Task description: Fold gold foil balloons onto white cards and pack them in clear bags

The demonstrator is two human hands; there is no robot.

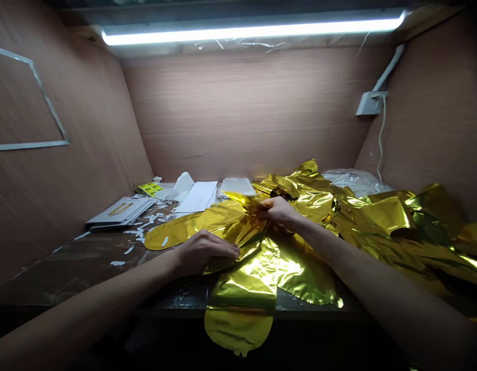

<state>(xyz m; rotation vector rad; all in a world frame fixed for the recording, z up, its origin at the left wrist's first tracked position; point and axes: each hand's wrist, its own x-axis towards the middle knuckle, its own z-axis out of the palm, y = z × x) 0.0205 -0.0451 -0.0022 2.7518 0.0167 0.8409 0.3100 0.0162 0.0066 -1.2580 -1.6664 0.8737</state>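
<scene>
Shiny gold foil (244, 288) lies crumpled on the dark table, with one rounded end hanging over the front edge. My right hand (279, 212) is closed on a gathered part of the foil near the middle. To its lower left, my left hand (207, 250) rests against the foil with its fingers stretched together and pointing right; their undersides are hidden. A flat rounded strip of foil (172, 232) reaches out to the left behind my left hand.
At the left is a stack of cards (120, 212) marked with a gold U. White paper (198, 197), scraps and a yellow label sheet (149, 189) lie behind. More gold foil (377, 221) and clear plastic (352, 180) cover the right side. Wooden panels enclose the table.
</scene>
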